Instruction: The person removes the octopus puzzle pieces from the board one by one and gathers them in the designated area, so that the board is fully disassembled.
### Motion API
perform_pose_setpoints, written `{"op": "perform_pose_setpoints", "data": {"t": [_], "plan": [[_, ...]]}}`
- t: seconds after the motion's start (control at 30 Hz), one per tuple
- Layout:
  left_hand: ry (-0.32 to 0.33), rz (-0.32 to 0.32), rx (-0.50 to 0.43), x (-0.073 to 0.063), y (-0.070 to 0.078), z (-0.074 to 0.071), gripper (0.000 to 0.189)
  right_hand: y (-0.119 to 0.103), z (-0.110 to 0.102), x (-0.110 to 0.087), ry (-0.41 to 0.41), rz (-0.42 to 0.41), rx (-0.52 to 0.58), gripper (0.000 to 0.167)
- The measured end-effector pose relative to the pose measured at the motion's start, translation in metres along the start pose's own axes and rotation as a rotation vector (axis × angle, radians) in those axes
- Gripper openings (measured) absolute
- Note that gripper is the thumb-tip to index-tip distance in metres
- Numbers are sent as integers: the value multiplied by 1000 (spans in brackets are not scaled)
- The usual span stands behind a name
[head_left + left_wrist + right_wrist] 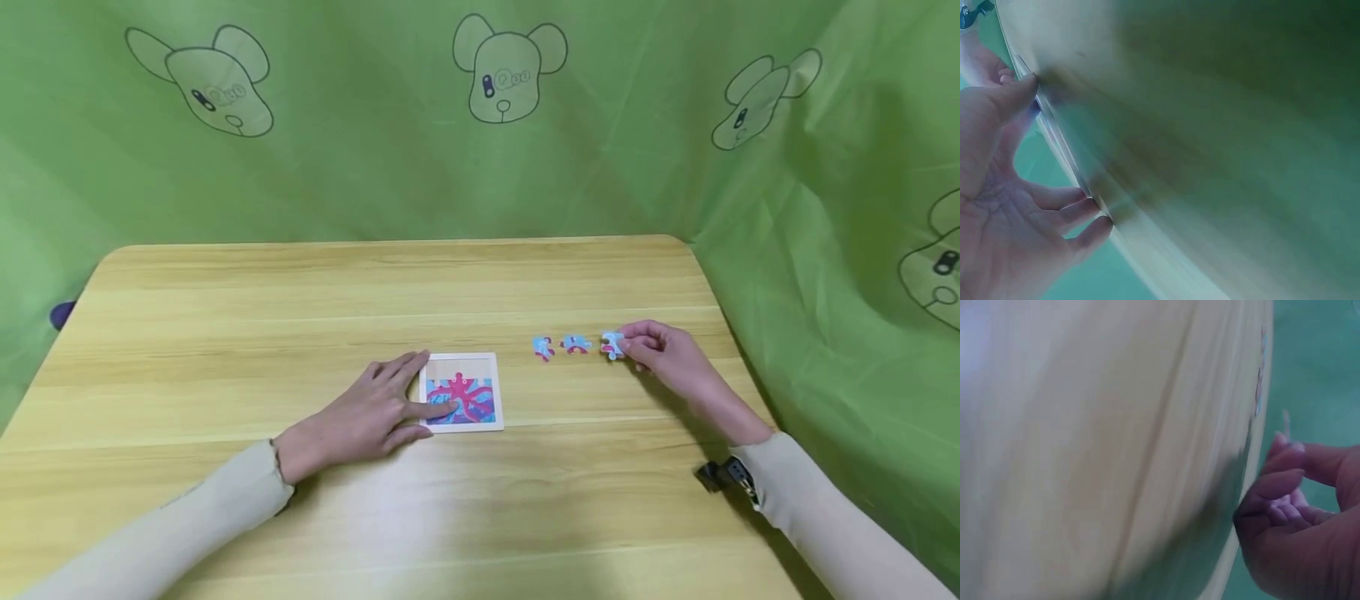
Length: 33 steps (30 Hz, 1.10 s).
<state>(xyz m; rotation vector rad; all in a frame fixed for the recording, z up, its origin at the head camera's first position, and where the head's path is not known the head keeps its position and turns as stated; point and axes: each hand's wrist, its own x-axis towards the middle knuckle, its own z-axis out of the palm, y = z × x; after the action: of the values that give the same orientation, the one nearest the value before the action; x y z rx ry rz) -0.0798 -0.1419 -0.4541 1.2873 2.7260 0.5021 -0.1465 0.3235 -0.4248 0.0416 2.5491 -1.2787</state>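
A white-framed jigsaw puzzle with a pink octopus on blue lies mid-table, its lower part filled and bare wood along the top. My left hand rests on its left edge with fingers spread, one finger reaching over the picture. In the left wrist view, the thumb and fingertips of that hand touch the frame's edge. To the right, my right hand pinches a blue and pink puzzle piece between thumb and finger. The right wrist view shows this piece edge-on, raised off the table.
Two more puzzle pieces lie between the frame and my right hand, one blue and pink piece nearer the frame and another piece beside it. Green curtains with printed mouse heads hang behind and right of the wooden table.
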Motion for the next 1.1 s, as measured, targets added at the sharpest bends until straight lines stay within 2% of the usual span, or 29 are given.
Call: {"op": "perform_pose_setpoints", "data": {"t": [0.27, 0.7, 0.87, 1.1], "plan": [[-4, -5, -6, -1, 1, 1, 44, 1, -3, 13, -39, 8, -104, 34], [7, 3, 6, 0, 2, -2, 43, -5, -5, 14, -74, 28, -102, 34], [0, 1, -2, -1, 2, -1, 44, -3, -4, 10, -40, 8, -122, 37], [3, -5, -6, -1, 2, -2, 43, -7, 3, 3, 67, -52, -164, 36]]}}
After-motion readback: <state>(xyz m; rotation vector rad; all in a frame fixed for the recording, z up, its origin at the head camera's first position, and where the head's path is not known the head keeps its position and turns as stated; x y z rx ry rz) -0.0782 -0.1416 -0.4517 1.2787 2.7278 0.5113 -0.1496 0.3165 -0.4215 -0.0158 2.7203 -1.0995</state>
